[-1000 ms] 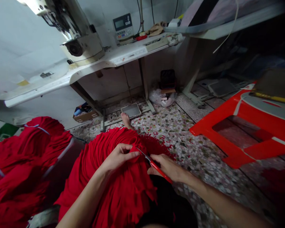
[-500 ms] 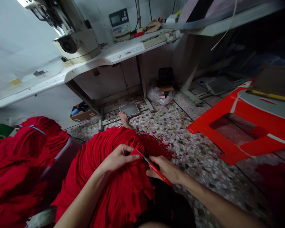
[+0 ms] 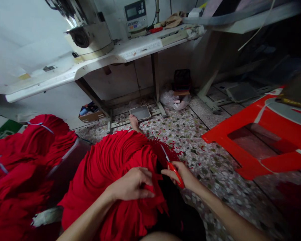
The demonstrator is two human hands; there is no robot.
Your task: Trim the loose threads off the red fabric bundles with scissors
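Observation:
A large heap of red fabric pieces (image 3: 115, 150) is draped in layers across my lap. My left hand (image 3: 134, 184) rests on the heap with curled fingers, gripping a fold of the cloth; its fingertips are partly hidden. To the right, my right hand (image 3: 184, 174) holds a pair of red-handled scissors (image 3: 177, 174). Their slim blades point up and away, look closed, and are clear of the fabric. Small red trimmings (image 3: 169, 144) lie scattered on the floor beyond the blades.
At left, more red fabric bundles (image 3: 42, 134) tied with pale strips fill a bin. A sewing machine (image 3: 87, 36) and a control panel (image 3: 135, 16) stand on the white table (image 3: 130, 53). One bare foot is beside a pedal (image 3: 140, 113). A red stool (image 3: 256, 134) is at right.
The scissors have drawn away from the cloth, up and to the right. My left hand has moved down, fingers now curled over the fabric. The whole view has shifted slightly.

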